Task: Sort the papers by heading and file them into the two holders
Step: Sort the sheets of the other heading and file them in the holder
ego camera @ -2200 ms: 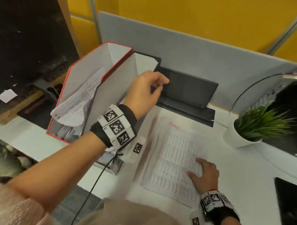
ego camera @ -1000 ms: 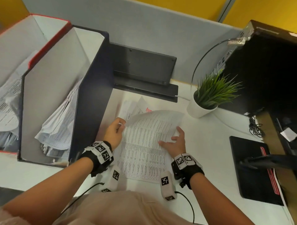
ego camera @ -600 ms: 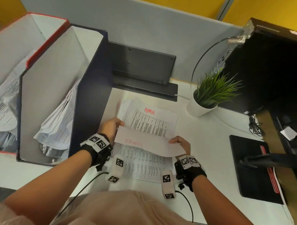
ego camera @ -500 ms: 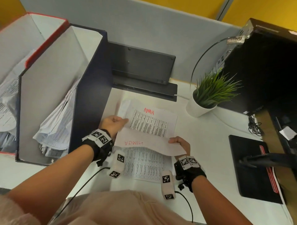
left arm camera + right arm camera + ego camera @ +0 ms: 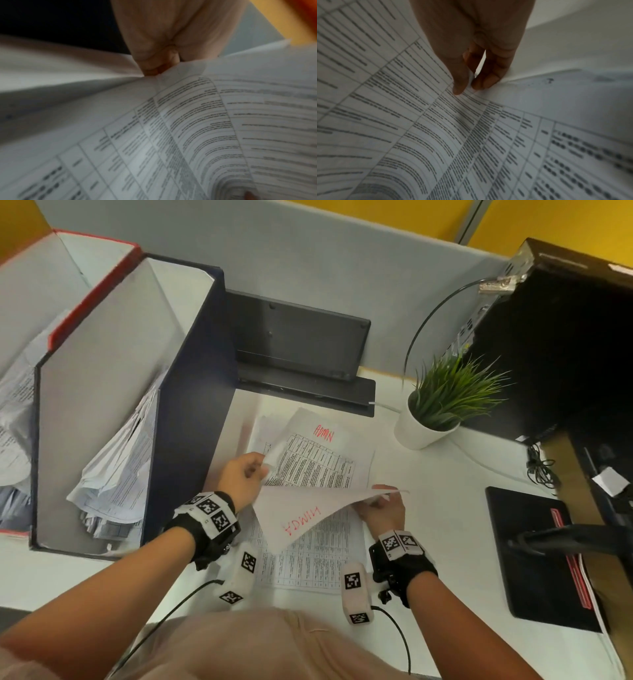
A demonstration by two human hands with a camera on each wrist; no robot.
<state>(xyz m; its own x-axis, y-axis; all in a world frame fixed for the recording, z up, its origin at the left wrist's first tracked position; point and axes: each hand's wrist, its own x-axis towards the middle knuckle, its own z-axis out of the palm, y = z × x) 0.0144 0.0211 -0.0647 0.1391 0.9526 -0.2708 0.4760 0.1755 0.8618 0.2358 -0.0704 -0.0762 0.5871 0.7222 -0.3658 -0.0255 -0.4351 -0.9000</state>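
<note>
Where half a second ago it lay lower, top sheet [image 5: 301, 517], headed ADMIN, now peeled back off stack [image 5: 318, 460] on worktop [image 5: 445, 501]; left hand [image 5: 241, 477] and right hand [image 5: 380, 508] pinch its corners. Next sheet also ADMIN; navy holder [image 5: 191, 412] likely destination.

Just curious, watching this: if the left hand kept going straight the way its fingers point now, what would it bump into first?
Probably the left hand would slide over the sheet headed ADMIN lying on the pile; farther along stands the plant pot, though depth is hard to judge.
</note>
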